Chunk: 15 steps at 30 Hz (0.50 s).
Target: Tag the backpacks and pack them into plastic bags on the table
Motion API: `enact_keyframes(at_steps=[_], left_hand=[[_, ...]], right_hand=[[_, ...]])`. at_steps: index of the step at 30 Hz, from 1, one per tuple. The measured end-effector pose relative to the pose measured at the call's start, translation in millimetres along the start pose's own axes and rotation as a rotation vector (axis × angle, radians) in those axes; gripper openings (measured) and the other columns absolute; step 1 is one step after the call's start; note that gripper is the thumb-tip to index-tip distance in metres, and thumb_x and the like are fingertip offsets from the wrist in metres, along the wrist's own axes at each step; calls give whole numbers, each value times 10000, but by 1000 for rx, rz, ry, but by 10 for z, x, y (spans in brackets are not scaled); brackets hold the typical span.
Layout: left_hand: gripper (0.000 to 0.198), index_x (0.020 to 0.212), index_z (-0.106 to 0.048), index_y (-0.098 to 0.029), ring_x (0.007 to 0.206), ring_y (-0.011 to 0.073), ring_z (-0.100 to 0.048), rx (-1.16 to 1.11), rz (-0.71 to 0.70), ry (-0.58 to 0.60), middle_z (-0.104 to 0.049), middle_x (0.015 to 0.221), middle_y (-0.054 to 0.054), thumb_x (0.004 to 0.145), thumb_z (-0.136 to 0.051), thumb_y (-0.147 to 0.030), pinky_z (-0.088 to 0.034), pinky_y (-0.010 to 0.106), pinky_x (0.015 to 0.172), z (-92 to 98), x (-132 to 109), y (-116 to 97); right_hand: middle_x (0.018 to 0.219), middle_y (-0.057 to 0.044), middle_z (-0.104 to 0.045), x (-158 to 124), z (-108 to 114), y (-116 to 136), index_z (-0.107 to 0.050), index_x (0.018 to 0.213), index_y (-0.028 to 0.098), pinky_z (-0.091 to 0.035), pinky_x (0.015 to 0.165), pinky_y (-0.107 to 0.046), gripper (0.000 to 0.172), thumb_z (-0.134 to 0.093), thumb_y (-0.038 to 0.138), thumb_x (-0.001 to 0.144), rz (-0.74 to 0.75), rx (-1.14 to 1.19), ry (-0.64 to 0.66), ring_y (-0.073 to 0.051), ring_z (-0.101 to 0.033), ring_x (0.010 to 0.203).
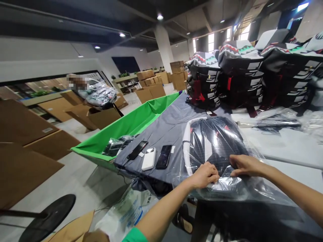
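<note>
A black backpack (219, 137) with white and red parts lies flat on the table inside a clear plastic bag (234, 185). At its near end, my left hand (205, 174) has its fingers curled closed on the bag's plastic. My right hand (246, 165) is a little to the right, thumb and fingers bent together on the same plastic. Loose film spreads below both hands towards the table's front edge. Exactly how much film sits between the fingers is hidden.
Left of the bag lie a white power bank (148, 159) and two dark phones (164, 157) (137, 150). Stacked backpacks (204, 80) rise at the back right. A green-lined bin (128, 126) borders the table's left side. Beyond it, a person handles bagged goods (99, 94) among cardboard boxes (104, 117).
</note>
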<state>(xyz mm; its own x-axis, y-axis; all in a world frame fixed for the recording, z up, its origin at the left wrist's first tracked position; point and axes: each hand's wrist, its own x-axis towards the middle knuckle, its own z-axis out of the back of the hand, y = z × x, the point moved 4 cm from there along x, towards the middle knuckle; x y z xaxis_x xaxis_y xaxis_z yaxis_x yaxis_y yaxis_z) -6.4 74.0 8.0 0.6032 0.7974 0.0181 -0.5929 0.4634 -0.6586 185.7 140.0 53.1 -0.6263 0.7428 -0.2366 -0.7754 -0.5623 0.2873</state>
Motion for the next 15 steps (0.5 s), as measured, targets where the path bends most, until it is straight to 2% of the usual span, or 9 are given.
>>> enact_keyframes(at_steps=[2,5,7,9,12,15], left_hand=[[323,661,-618,-190,981,165,-578,-2,-4,2,-690,912,-4,978,-570,-232,-378,314,993,-2,8,13],[315,658,-620,-189,985,166,-587,17,-6,13,-703,932,-4,970,-594,-227,-382,315,985,2,34,-12],[319,676,-633,-191,990,166,-599,57,0,12,-717,961,-1,988,-580,-232,-387,324,967,15,25,-74],[284,740,-661,-197,1047,184,-602,138,0,-34,-730,1019,9,999,-588,-290,-376,356,980,50,-44,-165],[265,867,-677,-206,1229,246,-544,307,-57,-139,-728,1135,36,911,-711,-465,-288,438,1099,120,-303,-289],[254,847,-659,-200,1285,262,-510,418,4,-275,-724,1164,43,879,-760,-432,-209,478,1150,228,-667,-240]], right_hand=[[703,-3,-602,-109,-9,-63,-452,772,252,-288,549,-289,224,-609,392,848,-54,-26,-117,-206,-581,647],[795,-15,-625,-269,-131,46,-478,797,249,-342,602,-292,165,-561,363,882,66,24,-229,-191,-583,694],[812,-5,-636,-314,-277,132,-505,800,250,-349,604,-286,214,-620,418,864,140,83,-183,-183,-586,692],[798,1,-639,-313,-392,152,-512,789,248,-324,588,-284,305,-658,508,850,140,108,-121,-190,-590,686],[801,-2,-642,-293,-435,118,-508,797,247,-305,588,-288,431,-629,657,849,176,120,-115,-201,-592,687],[784,-5,-635,-258,-429,69,-488,774,247,-307,585,-295,493,-569,726,855,203,130,-132,-201,-578,665]])
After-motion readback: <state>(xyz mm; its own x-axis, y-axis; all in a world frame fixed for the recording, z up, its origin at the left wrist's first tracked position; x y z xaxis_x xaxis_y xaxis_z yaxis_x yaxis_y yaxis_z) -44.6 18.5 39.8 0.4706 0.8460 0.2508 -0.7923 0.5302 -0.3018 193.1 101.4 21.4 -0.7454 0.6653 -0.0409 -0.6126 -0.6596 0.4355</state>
